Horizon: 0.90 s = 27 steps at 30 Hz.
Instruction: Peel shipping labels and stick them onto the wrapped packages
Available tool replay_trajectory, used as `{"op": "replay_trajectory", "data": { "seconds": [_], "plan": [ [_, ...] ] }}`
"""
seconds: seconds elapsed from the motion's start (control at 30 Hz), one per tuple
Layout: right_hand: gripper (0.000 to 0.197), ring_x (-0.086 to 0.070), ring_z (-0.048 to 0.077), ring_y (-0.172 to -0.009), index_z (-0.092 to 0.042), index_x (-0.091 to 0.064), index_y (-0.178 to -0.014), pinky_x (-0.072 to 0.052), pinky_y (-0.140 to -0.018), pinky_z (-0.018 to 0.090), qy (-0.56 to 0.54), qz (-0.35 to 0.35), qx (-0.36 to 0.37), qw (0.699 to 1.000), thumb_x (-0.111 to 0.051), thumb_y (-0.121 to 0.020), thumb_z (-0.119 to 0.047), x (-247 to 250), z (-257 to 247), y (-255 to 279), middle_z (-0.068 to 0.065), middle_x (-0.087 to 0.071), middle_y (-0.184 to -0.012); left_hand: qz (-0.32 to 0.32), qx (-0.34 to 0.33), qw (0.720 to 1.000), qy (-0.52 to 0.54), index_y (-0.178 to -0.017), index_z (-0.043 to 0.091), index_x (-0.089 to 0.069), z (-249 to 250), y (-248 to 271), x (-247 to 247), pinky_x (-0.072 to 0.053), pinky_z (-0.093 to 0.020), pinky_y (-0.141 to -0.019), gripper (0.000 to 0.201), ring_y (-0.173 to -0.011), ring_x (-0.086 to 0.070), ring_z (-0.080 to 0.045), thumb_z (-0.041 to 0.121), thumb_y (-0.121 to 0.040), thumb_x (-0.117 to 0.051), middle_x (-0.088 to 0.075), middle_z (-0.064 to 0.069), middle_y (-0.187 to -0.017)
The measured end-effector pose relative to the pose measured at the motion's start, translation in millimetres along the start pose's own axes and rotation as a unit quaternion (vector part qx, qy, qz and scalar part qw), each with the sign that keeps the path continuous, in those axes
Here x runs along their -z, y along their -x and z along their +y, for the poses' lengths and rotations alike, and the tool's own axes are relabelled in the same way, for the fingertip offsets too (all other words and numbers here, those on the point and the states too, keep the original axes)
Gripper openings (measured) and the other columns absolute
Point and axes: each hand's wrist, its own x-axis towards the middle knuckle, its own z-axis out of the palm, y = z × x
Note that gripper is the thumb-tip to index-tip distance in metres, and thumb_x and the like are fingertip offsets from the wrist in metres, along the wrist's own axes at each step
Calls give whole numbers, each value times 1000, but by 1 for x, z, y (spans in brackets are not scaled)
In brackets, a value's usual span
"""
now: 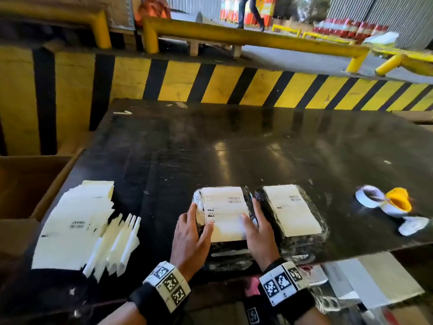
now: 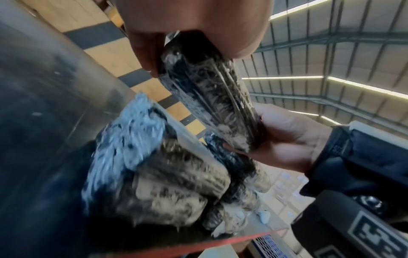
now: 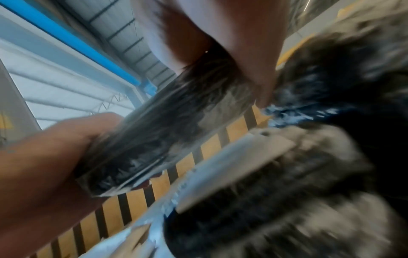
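Note:
A black package wrapped in clear film [image 1: 199, 200] carries a white shipping label [image 1: 225, 214] on its top. My left hand [image 1: 195, 225] grips its left side and my right hand [image 1: 254, 221] its right side, thumbs on the label. In the left wrist view the held package [image 2: 209, 90] hangs tilted above other wrapped packages [image 2: 172, 183], pinched by my left hand [image 2: 198, 22], with my right hand [image 2: 287, 143] at its far end. The right wrist view is blurred; the package [image 3: 165, 131] shows there. A second labelled package [image 1: 264, 198] lies just to the right.
A fanned stack of labels [image 1: 75, 221] and peeled backing strips [image 1: 117, 240] lie at the left of the black table [image 1: 234, 148]. Tape rolls [image 1: 370, 195] and a yellow-lined cup [image 1: 398, 200] sit at the right. A cardboard box [image 1: 28, 184] stands left; a striped barrier [image 1: 210, 80] is behind.

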Motion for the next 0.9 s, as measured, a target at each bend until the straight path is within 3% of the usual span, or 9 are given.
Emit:
{"op": "replay_trajectory", "data": {
  "seconds": [0.07, 0.17, 0.3, 0.47, 0.53, 0.6, 0.67, 0.8, 0.9],
  "plan": [
    [57, -56, 8, -106, -31, -24, -148, -41, -88, 19, 25, -21, -9, 999, -48, -97, -30, 5, 10, 2, -6, -50, -136, 7, 19, 1000, -5, -149, 21, -16, -1, 11, -13, -32, -23, -91, 66, -106, -41, -9, 40, -94, -48, -40, 2, -117],
    [57, -55, 19, -119, -23, -23, -149, -40, -90, 17, 93, -51, 11, 994, -47, -98, -29, 10, 21, 2, 13, -49, -140, 16, 38, 999, -1, -149, 20, -14, -3, 25, -26, -31, -23, -90, 67, -109, -40, -12, 38, -94, -48, -39, -1, -119],
    [50, -23, 18, -144, -10, -33, -145, -14, -110, 16, 212, -67, 110, 969, -42, -99, -27, 10, 29, -6, 10, -23, -156, 29, 58, 998, 17, -149, 22, -14, 1, 27, -29, -33, -24, -90, 66, -108, -40, -11, 37, -94, -48, -37, -1, -123],
    [48, -15, 21, -146, -9, -33, -145, -13, -113, 20, 280, -85, 142, 946, -33, -101, -27, 14, 34, -22, 14, -17, -157, 20, 73, 997, 15, -149, 20, -13, 14, 15, -35, -35, -23, -88, 65, -103, -39, -9, 36, -96, -46, -36, -7, -133],
    [47, -22, 26, -144, -3, -37, -142, -20, -115, 27, 297, -80, 140, 941, -27, -101, -25, 17, 30, -27, 19, -25, -153, 18, 77, 997, 6, -150, 21, -13, 17, 9, -37, -35, -25, -90, 65, -105, -40, -10, 37, -96, -45, -36, -7, -134],
    [51, -48, 33, -128, 2, -59, -121, -36, -108, 36, 303, -90, 160, 935, -21, -97, -21, 18, 23, -29, 22, -56, -130, 22, 79, 997, 5, -149, 22, -14, 17, 3, -39, -38, -27, -92, 65, -107, -42, -12, 38, -95, -46, -37, -8, -134],
    [69, -59, 32, -115, 2, -67, -107, -40, -105, 41, 353, -99, 205, 907, -2, -100, -21, 16, 26, -31, 17, -66, -114, 18, 81, 997, 0, -149, 23, -14, 15, 2, -39, -39, -29, -93, 64, -110, -42, -13, 39, -95, -46, -37, -8, -134],
    [86, -35, 27, -138, 2, -48, -133, -20, -118, 35, 380, -107, 203, 896, 15, -93, -42, 19, 30, -36, 17, -46, -142, -20, 69, 997, 4, -149, 27, -10, 13, -2, -35, -37, -29, -97, 70, -119, -41, -15, 49, -93, -45, -36, -7, -139],
    [75, -20, 19, -144, -8, -45, -138, -10, -119, 27, 322, -65, 232, 916, -3, -90, -46, 27, 43, -18, 6, -35, -151, -46, 57, 996, 48, -149, 35, -14, -2, 17, -16, -33, -35, -109, 85, -128, -36, -10, 74, -79, -41, -35, -1, -146]
  ]
}}
